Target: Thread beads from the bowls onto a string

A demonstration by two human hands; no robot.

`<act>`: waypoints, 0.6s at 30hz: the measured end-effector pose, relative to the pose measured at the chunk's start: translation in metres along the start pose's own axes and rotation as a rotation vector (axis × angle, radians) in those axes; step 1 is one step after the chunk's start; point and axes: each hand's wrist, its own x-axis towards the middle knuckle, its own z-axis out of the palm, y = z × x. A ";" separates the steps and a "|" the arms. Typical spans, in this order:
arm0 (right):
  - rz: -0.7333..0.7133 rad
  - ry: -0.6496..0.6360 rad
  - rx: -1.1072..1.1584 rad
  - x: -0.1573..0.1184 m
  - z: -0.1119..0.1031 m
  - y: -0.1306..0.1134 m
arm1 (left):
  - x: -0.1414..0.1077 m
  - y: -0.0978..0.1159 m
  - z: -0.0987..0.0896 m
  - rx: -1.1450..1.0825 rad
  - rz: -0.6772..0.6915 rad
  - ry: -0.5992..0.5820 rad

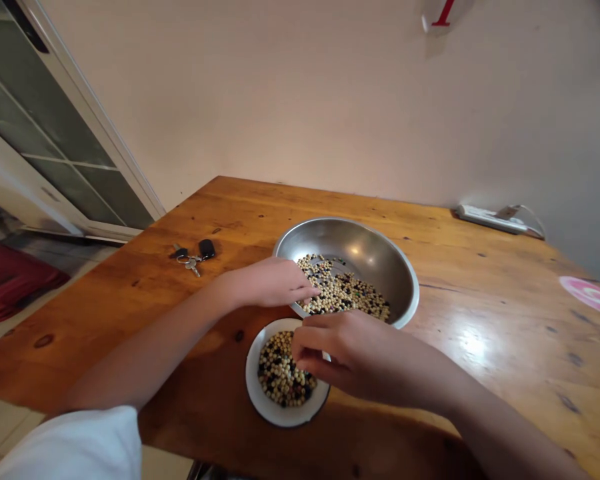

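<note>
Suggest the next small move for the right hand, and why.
Probably lift the right hand slightly: its pinched fingers sit low over the mixed beans in the white enamel dish, and lifting would show whether they hold any.

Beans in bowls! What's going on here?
A person is reaching into two bowls of beans. The left hand lies over the rim of a big round steel bowl, fingertips by its pale and black beans. The right hand curls above a small white enamel bowl, also holding beans, on an orange wooden table.
</note>
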 end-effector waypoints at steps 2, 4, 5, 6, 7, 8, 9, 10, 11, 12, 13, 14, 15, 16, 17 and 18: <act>-0.007 0.019 0.006 0.002 0.001 0.002 | 0.000 0.002 0.001 0.011 0.012 -0.002; -0.007 0.034 0.027 0.004 0.002 0.006 | 0.000 0.004 0.002 0.034 0.024 0.000; -0.018 0.036 0.045 0.004 0.002 0.008 | 0.000 0.005 0.002 0.044 0.026 -0.001; -0.022 0.064 0.058 0.004 0.002 0.009 | 0.000 0.006 0.002 0.049 0.025 0.001; -0.019 0.077 0.072 0.003 0.003 0.011 | 0.000 0.007 0.002 0.050 0.022 0.004; -0.015 0.090 0.081 0.002 0.003 0.011 | 0.000 0.009 0.002 0.051 0.018 0.010; -0.004 0.098 0.089 0.000 0.005 0.011 | 0.000 0.011 0.002 0.051 0.015 0.017; 0.010 0.102 0.095 -0.002 0.006 0.011 | -0.001 0.013 0.002 0.053 0.012 0.024; 0.029 0.111 0.097 -0.004 0.008 0.010 | -0.001 0.015 0.002 0.057 0.010 0.032; 0.049 0.124 0.101 -0.006 0.010 0.008 | -0.002 0.018 0.003 0.064 0.009 0.038; 0.070 0.144 0.109 -0.009 0.013 0.006 | -0.004 0.021 0.003 0.072 0.006 0.044; 0.088 0.171 0.122 -0.011 0.016 0.004 | -0.005 0.023 0.004 0.083 0.005 0.051; 0.104 0.205 0.141 -0.013 0.019 0.001 | -0.006 0.025 0.005 0.094 0.003 0.057; 0.118 0.245 0.164 -0.015 0.022 -0.001 | -0.008 0.027 0.006 0.106 0.003 0.065; 0.130 0.291 0.188 -0.017 0.025 -0.003 | -0.009 0.028 0.008 0.119 0.003 0.077; 0.139 0.341 0.216 -0.019 0.029 -0.004 | -0.010 0.029 0.011 0.132 0.003 0.093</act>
